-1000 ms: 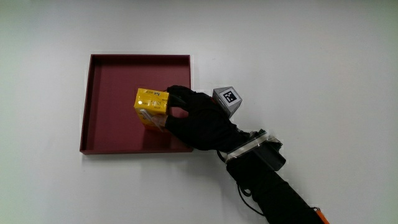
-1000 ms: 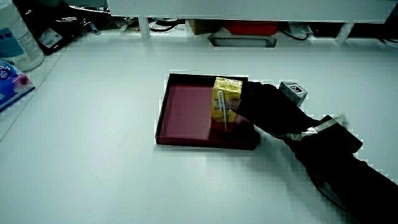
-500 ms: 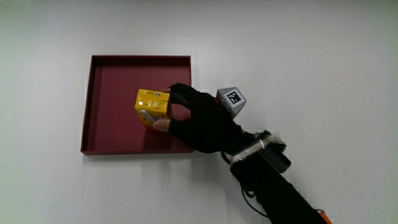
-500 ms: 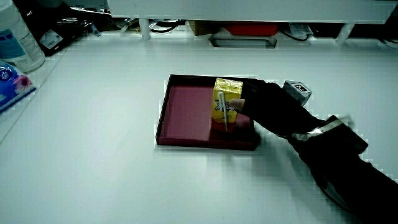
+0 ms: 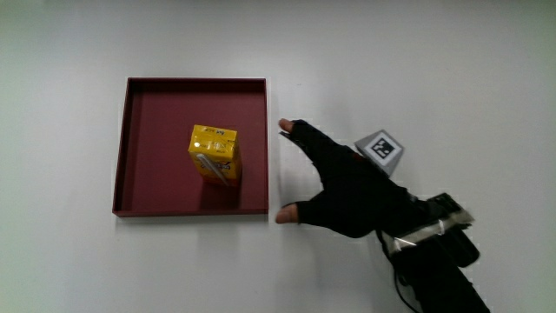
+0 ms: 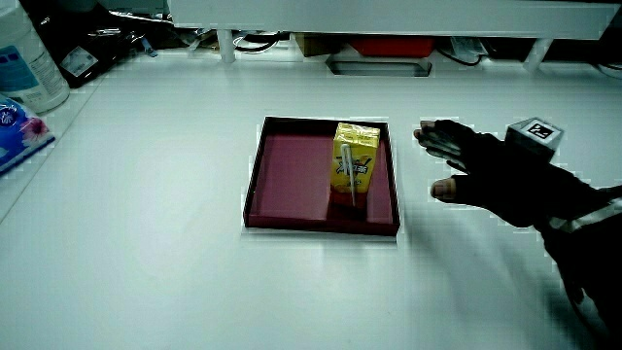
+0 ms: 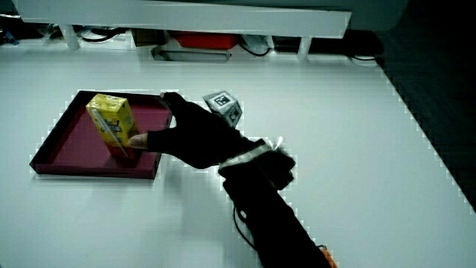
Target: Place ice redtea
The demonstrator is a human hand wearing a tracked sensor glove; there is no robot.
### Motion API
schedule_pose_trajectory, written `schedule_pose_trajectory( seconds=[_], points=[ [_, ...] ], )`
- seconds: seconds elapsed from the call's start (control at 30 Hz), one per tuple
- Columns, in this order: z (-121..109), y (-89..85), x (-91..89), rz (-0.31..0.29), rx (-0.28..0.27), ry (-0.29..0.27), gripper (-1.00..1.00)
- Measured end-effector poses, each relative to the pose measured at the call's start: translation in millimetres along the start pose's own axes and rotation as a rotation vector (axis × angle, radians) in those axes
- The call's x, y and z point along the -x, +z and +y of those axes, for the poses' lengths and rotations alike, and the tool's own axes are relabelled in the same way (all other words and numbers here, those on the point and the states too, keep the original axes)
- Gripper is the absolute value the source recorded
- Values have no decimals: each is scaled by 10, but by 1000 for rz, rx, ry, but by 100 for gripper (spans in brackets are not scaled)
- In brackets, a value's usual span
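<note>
A yellow ice red tea carton stands upright in the dark red square tray, with a straw on its side, as both side views show. The gloved hand hovers over the bare table beside the tray, apart from the carton. Its fingers are spread and hold nothing. The patterned cube sits on its back, and the black forearm runs toward the person.
A low white partition runs along the table's edge with boxes and cables under it. A plastic bottle and a blue packet stand at the table's edge in a side view.
The hand has let go of the carton and drawn back out of the tray, its fingers now spread. The carton stays standing in the tray.
</note>
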Motion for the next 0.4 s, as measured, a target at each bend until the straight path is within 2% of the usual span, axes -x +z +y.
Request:
schedule_pose_trajectory(
  seconds=[0.03, 0.3, 0.33, 0.37, 0.4],
  points=[
    [-53, 34, -9, -2, 1, 21, -100],
    [-471, 309, 50, -62, -28, 8, -100],
    [-518, 350, 25, -100, -44, 5, -100],
    [-553, 383, -7, -112, -49, 27, -100],
    [-598, 403, -19, -109, -58, 14, -100]
  ],
)
